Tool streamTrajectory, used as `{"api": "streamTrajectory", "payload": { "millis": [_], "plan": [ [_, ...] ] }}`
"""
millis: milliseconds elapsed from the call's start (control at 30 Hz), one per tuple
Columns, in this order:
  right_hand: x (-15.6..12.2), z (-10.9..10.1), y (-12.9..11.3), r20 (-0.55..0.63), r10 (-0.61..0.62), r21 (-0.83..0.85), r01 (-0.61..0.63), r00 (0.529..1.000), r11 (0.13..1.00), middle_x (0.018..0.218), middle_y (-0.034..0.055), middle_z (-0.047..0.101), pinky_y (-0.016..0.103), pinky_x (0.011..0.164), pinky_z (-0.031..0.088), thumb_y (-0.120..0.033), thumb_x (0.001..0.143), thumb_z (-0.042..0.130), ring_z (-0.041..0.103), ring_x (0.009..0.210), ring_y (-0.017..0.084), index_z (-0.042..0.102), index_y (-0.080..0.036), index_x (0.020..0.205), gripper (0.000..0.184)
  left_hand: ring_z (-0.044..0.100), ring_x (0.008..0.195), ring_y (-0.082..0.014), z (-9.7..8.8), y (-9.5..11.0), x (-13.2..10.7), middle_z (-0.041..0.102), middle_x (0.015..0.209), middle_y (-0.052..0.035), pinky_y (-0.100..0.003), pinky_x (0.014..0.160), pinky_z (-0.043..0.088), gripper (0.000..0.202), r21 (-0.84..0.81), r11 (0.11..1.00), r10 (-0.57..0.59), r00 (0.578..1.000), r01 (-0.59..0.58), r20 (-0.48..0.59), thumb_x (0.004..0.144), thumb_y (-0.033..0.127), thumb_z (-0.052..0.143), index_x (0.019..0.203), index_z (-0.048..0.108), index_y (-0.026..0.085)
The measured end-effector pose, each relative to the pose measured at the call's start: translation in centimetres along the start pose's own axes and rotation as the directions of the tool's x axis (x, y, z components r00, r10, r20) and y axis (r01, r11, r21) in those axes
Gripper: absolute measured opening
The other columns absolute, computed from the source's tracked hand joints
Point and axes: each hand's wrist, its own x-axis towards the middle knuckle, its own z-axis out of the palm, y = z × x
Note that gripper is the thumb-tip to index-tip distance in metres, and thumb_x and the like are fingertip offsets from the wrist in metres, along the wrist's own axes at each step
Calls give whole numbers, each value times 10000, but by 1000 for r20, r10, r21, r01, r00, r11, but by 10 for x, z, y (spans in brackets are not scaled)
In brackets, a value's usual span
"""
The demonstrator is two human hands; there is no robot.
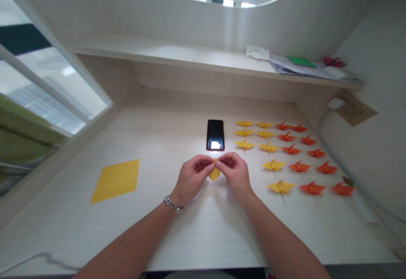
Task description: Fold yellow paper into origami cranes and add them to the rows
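A small folded piece of yellow origami paper (215, 174) is pinched between my two hands, just in front of the phone. My left hand (194, 174), with a chain bracelet (173, 204) at the wrist, grips its left side between thumb and fingers. On the opposite side my right hand (235, 171) pinches it the same way. The fingers partly cover the paper's upper part, and its lower end shows as a pointed shape. Flat on the desk to the left lies a yellow paper sheet (116, 180).
A dark phone (215, 135) lies beyond my hands. Rows of yellow paper cranes (274, 165) and orange paper cranes (300, 167) stand on the desk (171, 114) at right. Papers (298, 68) rest on the shelf above. A cable (336, 147) runs down from the wall socket (355, 107).
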Motion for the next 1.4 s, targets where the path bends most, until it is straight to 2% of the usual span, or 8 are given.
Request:
{"api": "streamTrajectory", "payload": {
  "millis": [300,500,767,900,1067,1133,1233,1400],
  "plan": [
    [0,-1,-3,-6,25,27,-25,1000,999,765,35,691,315,710,515,-266,648,767,645,724,177,592,-181,737,214,647,816,-184,1,0,-1,696,910,-70,-292,743,525,198,-47,999,-10,998,13,61,752,259,692,924,665,164],
    [2,-4,-3,1,40,14,-40,999,999,731,21,682,292,681,504,-237,638,771,640,696,164,576,-175,722,221,628,765,-146,3,-2,-2,656,831,-34,-252,693,516,252,-35,999,-1,999,3,54,765,227,679,998,599,172],
    [3,-3,1,-51,27,12,-27,998,1000,683,-19,655,254,617,481,-191,630,758,609,619,132,485,-201,739,293,620,758,-139,5,-3,-2,630,816,-21,-249,690,509,226,-40,999,-20,998,23,57,744,216,692,924,563,170],
    [6,-6,1,60,96,-4,-96,994,995,715,-5,667,271,651,492,-209,652,740,636,676,153,546,-194,938,346,614,760,-136,4,-4,-1,620,810,-14,-252,699,508,238,-69,997,-41,997,45,58,746,215,690,932,548,174],
    [7,-7,1,57,60,-67,-56,997,996,645,-22,639,242,584,469,-203,653,738,605,597,134,552,-189,853,274,609,758,-131,5,-4,-2,614,821,-14,-249,701,507,220,-75,996,-44,996,49,72,741,205,691,904,548,171],
    [6,-6,2,50,66,-44,-64,997,997,680,-12,654,251,608,481,-225,664,738,619,629,141,554,-192,902,303,609,751,-130,5,-4,-1,613,814,-12,-246,696,507,220,-82,996,-42,998,45,47,729,201,702,883,548,169],
    [6,-6,5,137,131,-27,-128,982,991,751,12,671,277,675,498,-286,677,739,641,712,159,572,-188,985,363,613,747,-130,3,-3,1,614,799,-11,-243,694,505,244,-102,994,-34,999,32,-16,708,194,722,875,547,165],
    [6,-8,10,232,193,-163,-157,954,974,701,17,640,255,602,470,-345,683,730,597,635,140,620,-154,760,234,617,724,-134,-1,-1,3,634,763,-10,-248,687,508,280,-159,987,-44,994,28,-102,674,190,754,860,546,161]
  ]
}}
